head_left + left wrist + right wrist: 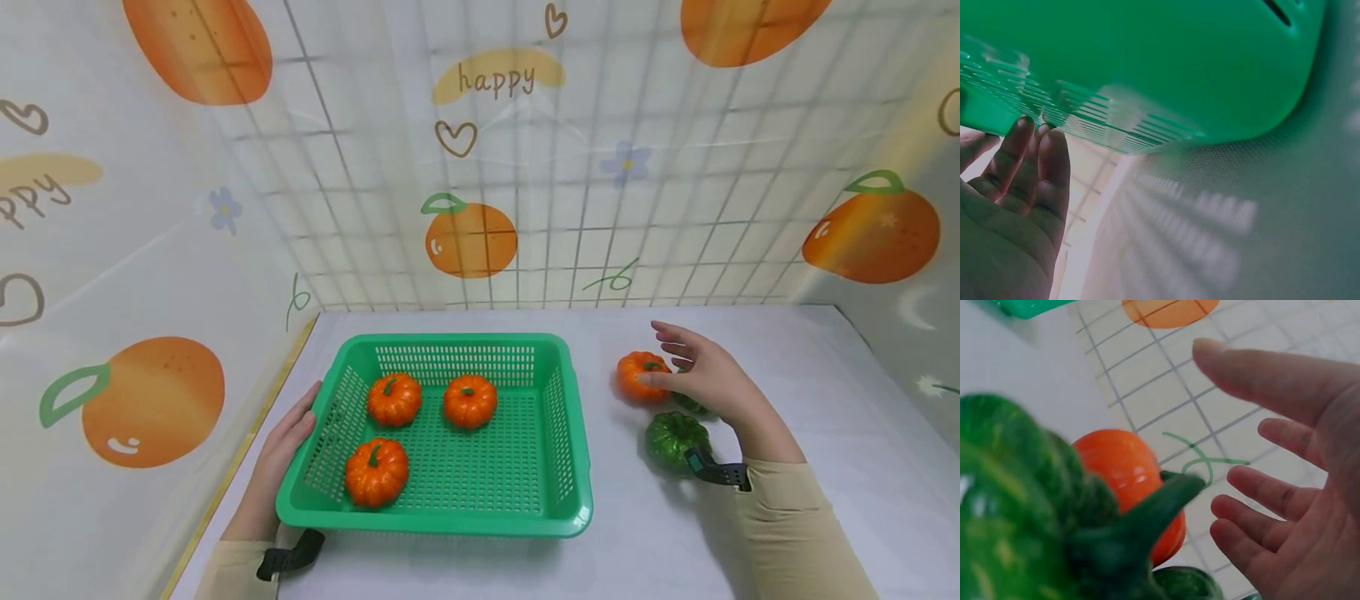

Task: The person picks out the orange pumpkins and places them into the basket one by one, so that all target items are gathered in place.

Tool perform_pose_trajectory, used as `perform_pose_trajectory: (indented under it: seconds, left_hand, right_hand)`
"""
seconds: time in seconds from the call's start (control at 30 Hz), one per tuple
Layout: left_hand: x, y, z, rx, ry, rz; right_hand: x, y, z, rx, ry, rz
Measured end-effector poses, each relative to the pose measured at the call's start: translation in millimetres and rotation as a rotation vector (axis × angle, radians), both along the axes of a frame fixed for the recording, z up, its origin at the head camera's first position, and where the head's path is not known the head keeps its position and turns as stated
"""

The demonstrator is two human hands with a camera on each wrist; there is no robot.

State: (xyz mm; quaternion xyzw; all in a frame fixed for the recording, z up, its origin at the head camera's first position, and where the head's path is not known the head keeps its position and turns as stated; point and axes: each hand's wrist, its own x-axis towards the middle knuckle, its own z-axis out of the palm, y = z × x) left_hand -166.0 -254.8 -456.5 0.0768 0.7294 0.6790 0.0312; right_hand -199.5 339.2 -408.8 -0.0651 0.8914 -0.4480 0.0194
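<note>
A green plastic basket (491,471) with slotted walls holds three small orange pumpkins, at its back left (393,402), back middle (470,402) and front left (377,473). My left hand (276,454) rests against the basket's left side, its fingertips (1054,153) at the slotted wall in the left wrist view. Over to the right, my right hand (708,375) hovers above another orange pumpkin (637,379), fingers spread and holding nothing. A green pumpkin (667,437) sits nearer me, large in the right wrist view. Another green pumpkin (697,407) is mostly hidden beneath the hand.
The basket and loose pumpkins stand on a white tabletop (615,508). Behind it rises a grid panel (540,250) covered by a sheet printed with oranges and hearts. More printed sheet (150,292) hangs along the left side. Each wrist wears a dark strap.
</note>
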Motion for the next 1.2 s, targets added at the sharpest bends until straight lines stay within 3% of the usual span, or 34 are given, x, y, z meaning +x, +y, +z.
perform_pose_trajectory:
  seconds: [0.43, 1.0, 1.2]
  left_hand:
    - [-0.8, 1.4, -0.3, -0.006, 0.031, 0.007]
    - [-0.8, 4.1, 2.1, -0.018, 0.000, 0.033]
    - [-0.4, 2.7, 1.6, -0.027, -0.012, 0.032]
  right_hand:
    - [-7.5, 2.3, -18.2, 0.082, 0.001, 0.014]
    - [-8.2, -9.2, -19.8, 0.303, 0.033, 0.024]
    - [-8.6, -10.9, -20.0, 0.325, 0.054, 0.024]
